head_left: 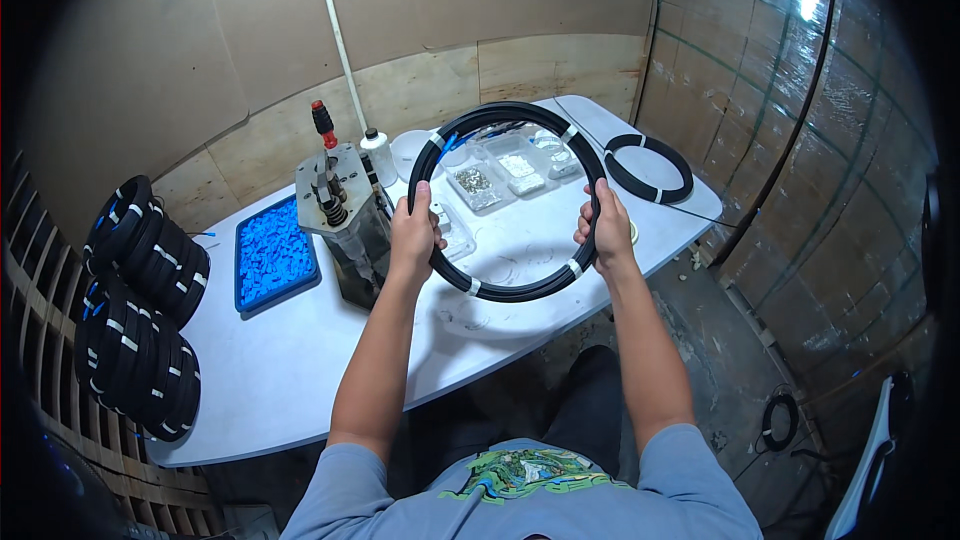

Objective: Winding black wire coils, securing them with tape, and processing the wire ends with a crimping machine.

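Between my two hands a coil of black cable (535, 291) is held up over the white table. White tape bands bind it at several spots, and a blue piece shows at its upper left. My left hand (412, 236) grips the coil's left side, fingers wrapped round it. On the opposite side my right hand (606, 226) is closed on the same coil. Through the ring I see clear plastic trays (480, 187) with small metal and white parts. Left of my left hand stands a metal bench machine (345, 210) with a red-and-black handle.
A blue tray (272, 252) of small blue pieces lies left of the machine. Stacked black coils (140, 360) fill the table's left end. Another black coil (650, 168) rests at the right end. Behind the machine stands a white bottle (377, 152). One coil (779, 422) is on the floor.
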Motion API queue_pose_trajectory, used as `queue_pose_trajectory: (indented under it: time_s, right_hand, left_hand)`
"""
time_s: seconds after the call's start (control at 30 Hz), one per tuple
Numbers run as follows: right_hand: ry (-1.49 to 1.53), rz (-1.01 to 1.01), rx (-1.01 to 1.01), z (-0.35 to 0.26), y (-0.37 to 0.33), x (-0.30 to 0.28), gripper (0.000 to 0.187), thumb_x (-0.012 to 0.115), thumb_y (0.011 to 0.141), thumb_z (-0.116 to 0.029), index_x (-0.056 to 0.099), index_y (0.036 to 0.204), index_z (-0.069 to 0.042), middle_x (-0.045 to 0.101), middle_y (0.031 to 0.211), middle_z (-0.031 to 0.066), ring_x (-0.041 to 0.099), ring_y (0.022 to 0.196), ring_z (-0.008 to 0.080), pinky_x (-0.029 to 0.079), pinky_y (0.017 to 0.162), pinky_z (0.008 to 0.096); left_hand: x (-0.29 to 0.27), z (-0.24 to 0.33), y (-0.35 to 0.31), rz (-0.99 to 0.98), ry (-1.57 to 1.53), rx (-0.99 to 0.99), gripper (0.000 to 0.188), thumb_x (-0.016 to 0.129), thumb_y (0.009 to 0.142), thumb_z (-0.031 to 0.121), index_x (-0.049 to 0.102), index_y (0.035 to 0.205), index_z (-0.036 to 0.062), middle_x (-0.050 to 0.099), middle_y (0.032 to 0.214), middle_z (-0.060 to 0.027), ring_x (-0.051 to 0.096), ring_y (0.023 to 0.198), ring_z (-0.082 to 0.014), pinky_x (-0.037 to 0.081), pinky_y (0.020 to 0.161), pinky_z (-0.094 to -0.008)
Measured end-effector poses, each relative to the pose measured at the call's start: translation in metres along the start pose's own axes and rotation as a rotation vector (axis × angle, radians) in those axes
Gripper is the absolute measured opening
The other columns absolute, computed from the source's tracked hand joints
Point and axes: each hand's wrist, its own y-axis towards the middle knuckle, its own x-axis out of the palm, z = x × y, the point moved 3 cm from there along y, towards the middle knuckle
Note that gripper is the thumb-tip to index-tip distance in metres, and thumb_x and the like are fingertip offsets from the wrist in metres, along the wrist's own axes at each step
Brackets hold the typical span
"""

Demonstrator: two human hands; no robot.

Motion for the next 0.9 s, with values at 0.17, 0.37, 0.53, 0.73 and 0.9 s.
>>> queue_pose_trajectory:
  time_s: [0.17,0.37,0.53,0.73,0.9]
  right_hand:
    - [-0.01,0.061,0.043,-0.003,-0.011,0.012,0.039,0.047,0.103,-0.045,0.043,0.126,-0.014,0.045,0.072,0.0,0.043,0.05,0.0085,0.041,0.043,0.0261]
    - [0.057,-0.023,0.212,-0.023,-0.014,0.002,0.063,0.047,0.103,-0.047,0.023,0.155,-0.019,0.05,0.109,0.0133,0.057,0.066,0.02,0.052,0.051,0.0329]
    - [0.13,-0.344,0.262,-0.028,-0.018,-0.012,0.059,0.048,0.1,-0.052,0.045,0.134,-0.004,0.065,0.092,0.0162,0.073,0.082,0.0337,0.064,0.066,0.0374]
    - [-0.664,-0.279,0.314,-0.042,0.0,-0.02,0.023,0.064,0.098,-0.026,0.062,0.1,-0.003,0.051,0.058,-0.0037,0.04,0.039,0.0084,0.03,0.036,0.0217]
    - [-0.72,-0.176,0.11,-0.027,0.012,-0.033,0.033,0.064,0.097,-0.035,0.068,0.088,-0.004,0.053,0.064,-0.0041,0.042,0.051,0.0083,0.035,0.05,0.0256]
  left_hand:
    - [-0.004,0.001,-0.001,-0.001,-0.009,-0.025,0.035,0.056,0.1,0.045,0.042,0.102,0.013,0.044,0.067,0.0009,0.042,0.05,-0.0097,0.04,0.046,-0.0278]
    - [-0.021,0.017,0.007,-0.247,-0.072,-0.053,0.043,0.05,0.099,0.037,0.049,0.137,0.0166,0.066,0.083,-0.0128,0.064,0.066,-0.0191,0.056,0.061,-0.035]
    - [-0.04,0.037,0.009,-0.367,0.039,-0.238,0.07,0.04,0.093,0.07,0.059,0.122,0.0087,0.068,0.07,-0.0112,0.061,0.05,-0.0119,0.043,0.041,-0.0228]
    - [-0.042,0.049,0.003,-0.397,0.393,-0.144,0.027,0.073,0.091,0.03,0.06,0.084,0.0078,0.043,0.055,0.0068,0.037,0.042,-0.0045,0.022,0.039,-0.0239]
    - [-0.037,0.047,0.007,-0.302,0.808,-0.002,0.042,0.071,0.089,0.044,0.074,0.092,0.0029,0.058,0.07,0.001,0.047,0.065,-0.0098,0.038,0.059,-0.0263]
